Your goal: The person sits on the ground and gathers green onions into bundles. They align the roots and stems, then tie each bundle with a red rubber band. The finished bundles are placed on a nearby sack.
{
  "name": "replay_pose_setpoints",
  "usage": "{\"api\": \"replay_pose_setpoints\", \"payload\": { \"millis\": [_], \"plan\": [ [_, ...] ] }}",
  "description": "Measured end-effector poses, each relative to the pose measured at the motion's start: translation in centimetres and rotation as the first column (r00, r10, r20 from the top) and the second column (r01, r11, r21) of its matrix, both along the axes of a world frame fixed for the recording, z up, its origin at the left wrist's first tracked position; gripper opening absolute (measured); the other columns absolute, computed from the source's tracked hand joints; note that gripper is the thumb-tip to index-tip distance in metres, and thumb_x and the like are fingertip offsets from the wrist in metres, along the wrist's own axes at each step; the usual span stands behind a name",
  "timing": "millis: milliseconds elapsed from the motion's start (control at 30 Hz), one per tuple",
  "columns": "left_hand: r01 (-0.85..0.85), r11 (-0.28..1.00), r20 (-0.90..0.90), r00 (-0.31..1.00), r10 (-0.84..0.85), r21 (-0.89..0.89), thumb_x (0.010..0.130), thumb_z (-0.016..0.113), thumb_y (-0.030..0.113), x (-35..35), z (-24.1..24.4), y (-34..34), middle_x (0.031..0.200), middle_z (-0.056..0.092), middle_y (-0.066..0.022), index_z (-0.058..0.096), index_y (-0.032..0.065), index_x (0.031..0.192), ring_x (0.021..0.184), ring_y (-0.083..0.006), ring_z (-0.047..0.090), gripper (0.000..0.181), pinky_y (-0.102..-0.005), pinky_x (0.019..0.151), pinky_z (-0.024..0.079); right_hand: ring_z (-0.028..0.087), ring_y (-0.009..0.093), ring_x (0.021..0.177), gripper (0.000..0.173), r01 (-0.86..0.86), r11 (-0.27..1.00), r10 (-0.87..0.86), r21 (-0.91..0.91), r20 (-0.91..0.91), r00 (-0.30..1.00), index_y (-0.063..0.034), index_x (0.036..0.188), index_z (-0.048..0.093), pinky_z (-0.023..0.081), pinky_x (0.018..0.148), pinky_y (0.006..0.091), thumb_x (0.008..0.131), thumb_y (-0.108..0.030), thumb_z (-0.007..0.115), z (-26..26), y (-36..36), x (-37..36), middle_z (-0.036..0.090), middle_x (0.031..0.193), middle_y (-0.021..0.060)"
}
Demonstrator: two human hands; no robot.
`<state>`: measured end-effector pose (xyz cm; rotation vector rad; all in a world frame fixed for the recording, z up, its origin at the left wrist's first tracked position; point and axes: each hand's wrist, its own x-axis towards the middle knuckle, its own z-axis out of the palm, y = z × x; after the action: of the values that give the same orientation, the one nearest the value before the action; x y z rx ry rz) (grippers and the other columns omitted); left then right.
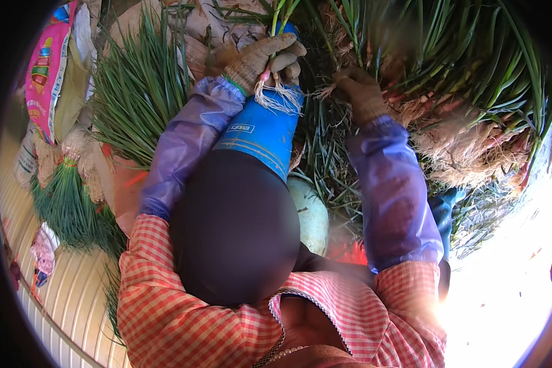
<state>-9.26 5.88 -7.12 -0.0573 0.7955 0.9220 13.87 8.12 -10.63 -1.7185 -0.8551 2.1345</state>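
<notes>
My left hand [269, 60], in a soiled knit glove, is closed around a few spring onions [265, 76]. Their pinkish bulbs and pale roots hang below the fingers, over the blue rubber boot [262, 129] on my leg. My right hand [359, 89], gloved too, is at the roots and stems of another spring onion [326, 89], beside the large heap of them; its fingers are partly hidden, so its grip cannot be told. A big pile of rooted spring onions [478, 142] lies at the right. Purple waterproof sleeves cover both forearms.
Long green onion leaves [138, 92] stand left of my left arm. Tied bundles [71, 198] lie farther left, near a pink printed sack [48, 73]. A pale green rounded object [309, 214] is beside my leg. Loose leaves [336, 170] litter the ground. A corrugated surface [73, 294] is at lower left.
</notes>
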Motion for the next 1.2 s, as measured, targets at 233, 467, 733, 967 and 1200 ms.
{"api": "replay_pose_setpoints", "payload": {
  "millis": [233, 467, 733, 967, 1200],
  "plan": [
    [0.682, 0.722, -0.634, 0.61, -0.475, 0.115, 0.09, 0.057, 0.032, 1.4, 0.5, 1.6, 0.076, 0.063, -0.0053, 0.063, 0.0048, 0.113, 0.057, -0.0131, 0.057, 0.036, -0.0234, 0.055, 0.047, 0.057, 0.014, 0.07, 0.02, -0.565, 0.59, 0.274, 0.576, 0.515, 0.812, -0.0018, 0.091, 0.061, 0.047, 0.064, 0.0294, 0.082, -0.018, 0.067, 6.7, -2.4, -3.6, 0.062, 0.079, 0.0022],
    [0.743, 0.653, -0.633, 0.579, -0.513, 0.15, 0.088, 0.058, 0.03, 1.1, 0.5, 1.5, 0.064, 0.065, -0.0107, 0.067, -0.0029, 0.076, 0.048, -0.0167, 0.061, 0.036, -0.0255, 0.044, 0.049, 0.058, 0.014, 0.077, 0.029, 0.085, 0.942, -0.038, 0.325, -0.147, 0.988, 0.0017, 0.103, 0.06, 0.048, 0.07, 0.0288, 0.086, -0.021, 0.064, 4.9, 0.2, -3.3, 0.065, 0.088, 0.0078],
    [0.329, 0.872, -0.459, 0.877, -0.14, 0.362, 0.084, 0.064, 0.018, 0.5, 1.1, 1.3, 0.084, 0.068, -0.0144, 0.064, -0.0029, 0.103, 0.074, -0.0207, 0.065, 0.028, -0.03, 0.064, 0.055, 0.06, 0.031, 0.094, 0.043, -0.874, 0.351, 0.373, 0.337, 0.805, 0.461, -0.0093, 0.116, 0.058, 0.046, 0.087, 0.0391, 0.084, -0.037, 0.061, 1.0, -8.7, 1.2, 0.06, 0.109, 0.0143],
    [0.403, 0.908, -0.336, 0.875, -0.347, 0.111, 0.088, 0.058, 0.02, 0.9, -2.1, 2.0, 0.065, 0.053, -0.0026, 0.059, 0.002, 0.116, 0.075, -0.02, 0.065, 0.033, -0.033, 0.071, 0.055, 0.06, 0.031, 0.1, 0.043, -0.808, 0.507, 0.605, 0.3, 0.544, 0.581, -0.0094, 0.119, 0.056, 0.048, 0.086, 0.0382, 0.083, -0.033, 0.063, 6.7, -5.7, 2.5, 0.061, 0.109, 0.0177],
    [0.524, 0.841, -0.498, 0.699, -0.513, -0.132, 0.092, 0.055, 0.029, 4.9, -2.6, 3.6, 0.058, 0.049, 0.0022, 0.055, 0.0111, 0.126, 0.069, -0.0184, 0.065, 0.039, -0.033, 0.069, 0.054, 0.062, 0.035, 0.088, 0.038, -0.669, 0.696, 0.225, 0.261, 0.805, 0.548, -0.0062, 0.111, 0.058, 0.048, 0.076, 0.0392, 0.084, -0.034, 0.061, 1.6, 1.0, 3.3, 0.064, 0.096, 0.0193]
  ]
}}
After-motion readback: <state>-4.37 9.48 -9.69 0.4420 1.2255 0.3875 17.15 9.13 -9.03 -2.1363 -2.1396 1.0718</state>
